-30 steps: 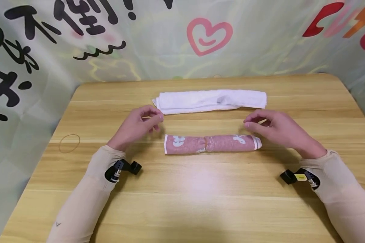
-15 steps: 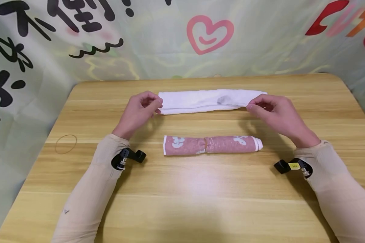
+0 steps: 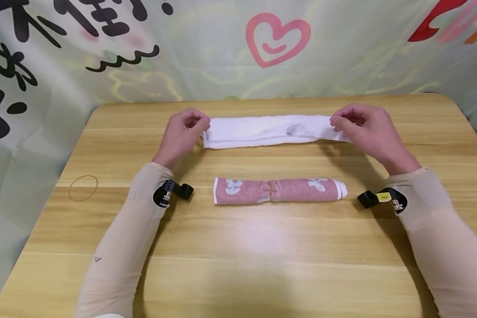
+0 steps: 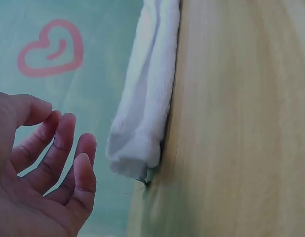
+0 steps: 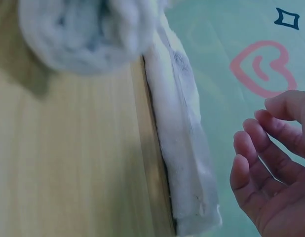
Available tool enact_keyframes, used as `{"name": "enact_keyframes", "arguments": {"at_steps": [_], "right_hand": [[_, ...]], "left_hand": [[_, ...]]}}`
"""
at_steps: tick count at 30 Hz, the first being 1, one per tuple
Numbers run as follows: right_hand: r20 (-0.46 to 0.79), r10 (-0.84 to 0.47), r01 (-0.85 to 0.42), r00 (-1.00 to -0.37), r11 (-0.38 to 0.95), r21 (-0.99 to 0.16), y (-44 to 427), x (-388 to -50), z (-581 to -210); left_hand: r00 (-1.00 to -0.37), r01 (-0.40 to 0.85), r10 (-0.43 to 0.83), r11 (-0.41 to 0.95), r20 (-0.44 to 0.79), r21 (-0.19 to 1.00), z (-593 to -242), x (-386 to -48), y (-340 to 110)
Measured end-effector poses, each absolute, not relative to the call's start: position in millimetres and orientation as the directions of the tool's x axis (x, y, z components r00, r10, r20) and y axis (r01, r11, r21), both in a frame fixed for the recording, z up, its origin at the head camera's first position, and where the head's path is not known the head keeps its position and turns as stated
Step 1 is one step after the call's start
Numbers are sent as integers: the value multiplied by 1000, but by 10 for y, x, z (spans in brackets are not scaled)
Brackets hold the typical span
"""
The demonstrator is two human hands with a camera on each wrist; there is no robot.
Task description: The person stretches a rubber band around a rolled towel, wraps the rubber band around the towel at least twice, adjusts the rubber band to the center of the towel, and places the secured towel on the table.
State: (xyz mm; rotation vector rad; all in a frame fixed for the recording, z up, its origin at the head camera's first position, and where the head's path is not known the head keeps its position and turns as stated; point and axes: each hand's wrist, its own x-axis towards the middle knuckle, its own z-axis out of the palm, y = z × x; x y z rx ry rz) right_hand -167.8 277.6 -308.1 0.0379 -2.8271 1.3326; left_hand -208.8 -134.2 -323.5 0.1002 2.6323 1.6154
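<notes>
A long folded white towel with a grey mark lies across the far part of the table. My left hand hovers over its left end, my right hand over its right end, and both partly cover it. In the left wrist view the left hand has loosely bent fingers, apart from the towel. The right wrist view likewise shows the right hand holding nothing, beside the towel. Nearer me lies a pink rolled towel with a band round its middle.
A thin loose band lies on the wooden table at the left. Behind the table hangs a pale printed cloth with a pink heart and black lettering. The rolled towel's end looms large in the right wrist view.
Both hands have moved away from me, from between the two towels to the white towel's ends. The right hand has also shifted outward. The pink roll stays in place.
</notes>
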Motion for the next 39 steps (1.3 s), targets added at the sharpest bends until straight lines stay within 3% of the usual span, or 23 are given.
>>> {"name": "enact_keyframes", "arguments": {"at_steps": [8, 17, 21, 28, 39], "right_hand": [[-4, 20, 16, -1000, 625, -781, 2859, -1828, -3124], [-33, 10, 30, -999, 711, -702, 2915, -2023, -3184], [-91, -63, 11, -994, 760, -650, 2960, -2110, -3185], [-284, -196, -4, -939, 830, -558, 2992, -2242, -3181], [-274, -220, -69, -936, 880, -470, 2945, -2225, -3149]], "left_hand": [[-997, 28, 79, 513, -15, 858, -3239, -2237, -1321], [-980, 62, 174, 726, -95, 685, -3239, -2441, -1284], [-957, 102, 245, 786, -156, 610, -3256, -2507, -1259], [-922, 158, 315, 839, -226, 521, -3230, -2541, -1193], [-841, 274, 446, 839, -306, 471, -3175, -2451, -1166]]}}
